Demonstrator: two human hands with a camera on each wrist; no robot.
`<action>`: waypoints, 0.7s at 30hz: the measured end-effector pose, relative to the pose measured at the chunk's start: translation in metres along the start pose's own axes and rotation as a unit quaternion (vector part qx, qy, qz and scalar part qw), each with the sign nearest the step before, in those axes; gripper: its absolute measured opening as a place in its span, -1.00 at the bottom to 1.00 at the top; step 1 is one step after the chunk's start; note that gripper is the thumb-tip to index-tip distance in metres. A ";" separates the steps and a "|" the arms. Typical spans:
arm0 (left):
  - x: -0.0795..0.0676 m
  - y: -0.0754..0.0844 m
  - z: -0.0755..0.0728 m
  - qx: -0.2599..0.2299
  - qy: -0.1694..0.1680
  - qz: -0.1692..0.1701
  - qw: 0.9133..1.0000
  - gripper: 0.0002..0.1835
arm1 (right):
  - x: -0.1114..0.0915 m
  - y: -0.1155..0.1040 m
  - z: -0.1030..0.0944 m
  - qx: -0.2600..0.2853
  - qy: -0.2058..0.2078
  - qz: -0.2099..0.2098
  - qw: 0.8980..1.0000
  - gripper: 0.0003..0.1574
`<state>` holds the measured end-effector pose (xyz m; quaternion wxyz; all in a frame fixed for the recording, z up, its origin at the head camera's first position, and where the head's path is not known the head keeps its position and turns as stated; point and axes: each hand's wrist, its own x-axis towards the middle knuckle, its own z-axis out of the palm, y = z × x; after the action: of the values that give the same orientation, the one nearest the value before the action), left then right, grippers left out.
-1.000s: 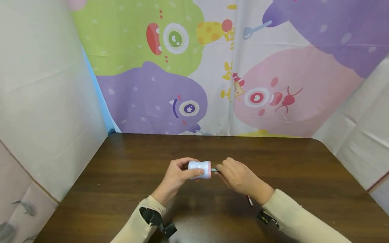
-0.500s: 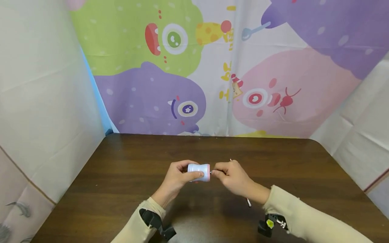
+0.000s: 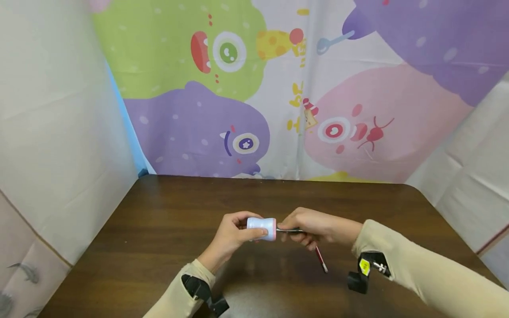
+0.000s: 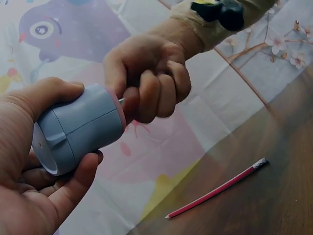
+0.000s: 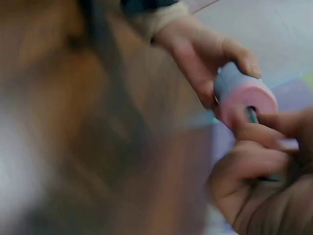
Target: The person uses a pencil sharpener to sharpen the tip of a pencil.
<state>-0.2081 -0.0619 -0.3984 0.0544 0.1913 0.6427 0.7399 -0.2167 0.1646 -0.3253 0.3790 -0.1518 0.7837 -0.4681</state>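
Note:
My left hand (image 3: 227,236) grips a light blue pencil sharpener (image 3: 260,229) from the left, thumb over its near side. The sharpener lies sideways in the air above the table, its pink end (image 5: 244,100) towards my right hand (image 3: 316,224). That hand pinches a thin dark greenish pencil (image 3: 292,230) between thumb and fingers. Its tip end is in the hole of the pink end, as the right wrist view shows. Fingers cover much of the pencil. On the table below the right hand lies a red pencil (image 4: 215,192), apart from both hands.
A dark brown wooden table (image 3: 171,260) spreads beneath the hands. Behind it hangs a cartoon-printed curtain (image 3: 238,110), with pale fabric walls at both sides. Black wrist mounts (image 3: 199,289) sit on both sleeves. Motion blurs much of the right wrist view.
The right hand has turned about the pencil and its forearm has swung up and right, baring more of the dark pencil and the red one. The left hand and sharpener stay nearly still.

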 end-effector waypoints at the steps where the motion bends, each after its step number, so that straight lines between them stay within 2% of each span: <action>1: 0.000 0.000 0.000 -0.003 0.001 -0.002 1.000 -0.63 | -0.003 0.000 0.000 -0.076 0.020 -0.028 0.996 -0.55; 2: 0.000 0.000 0.000 -0.006 0.002 -0.005 1.000 -0.63 | -0.006 0.000 0.001 -0.159 0.045 -0.058 0.985 -0.54; 3: 0.000 0.000 0.000 -0.009 0.003 -0.007 1.000 -0.63 | -0.009 0.001 0.001 -0.237 0.066 -0.088 0.965 -0.54; 4: -0.001 0.000 0.000 -0.012 0.004 -0.008 1.000 -0.63 | -0.012 0.002 0.001 -0.313 0.089 -0.122 0.938 -0.56; 5: 0.000 0.000 0.000 -0.014 0.005 -0.009 1.000 -0.62 | -0.014 0.005 0.002 -0.385 0.113 -0.164 0.901 -0.58; 7: 0.000 0.000 0.000 -0.019 0.006 -0.010 1.000 -0.62 | -0.015 0.013 0.004 -0.493 0.168 -0.254 0.815 -0.61; 9: 0.000 0.000 -0.001 -0.024 0.008 -0.017 1.000 -0.61 | -0.012 0.023 0.005 -0.565 0.229 -0.339 0.716 -0.62; 10: 0.000 0.000 -0.001 -0.027 0.009 -0.021 0.999 -0.61 | -0.009 0.028 0.006 -0.590 0.263 -0.378 0.663 -0.62; 11: 0.000 0.000 -0.001 -0.031 0.009 -0.024 0.999 -0.61 | -0.006 0.033 0.007 -0.606 0.292 -0.412 0.614 -0.61; 12: 0.000 0.000 -0.001 -0.035 0.009 -0.025 0.999 -0.61 | -0.003 0.037 0.007 -0.616 0.314 -0.440 0.573 -0.60; 13: 0.001 0.000 -0.002 -0.039 0.010 -0.028 0.999 -0.61 | 0.000 0.040 0.006 -0.622 0.329 -0.464 0.539 -0.60; 14: 0.001 0.000 -0.002 -0.044 0.010 -0.030 0.999 -0.61 | 0.003 0.043 0.006 -0.625 0.339 -0.485 0.510 -0.63; 16: 0.002 0.000 -0.002 -0.049 0.010 -0.030 0.998 -0.61 | 0.009 0.046 0.003 -0.621 0.349 -0.527 0.465 -0.69; 19: 0.002 0.000 -0.001 -0.052 0.006 -0.032 0.998 -0.58 | 0.019 0.051 -0.001 -0.602 0.358 -0.581 0.415 -0.72; 20: 0.002 -0.001 0.000 -0.051 0.004 -0.033 0.998 -0.57 | 0.023 0.052 -0.002 -0.591 0.361 -0.598 0.403 -0.73; 21: 0.002 -0.001 0.000 -0.049 0.003 -0.035 0.998 -0.57 | 0.027 0.054 -0.002 -0.578 0.364 -0.613 0.397 -0.73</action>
<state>-0.2100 -0.0607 -0.3994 0.0881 0.1638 0.6119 0.7688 -0.2297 0.1775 -0.3828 -0.5100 -0.5891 0.6264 -0.0205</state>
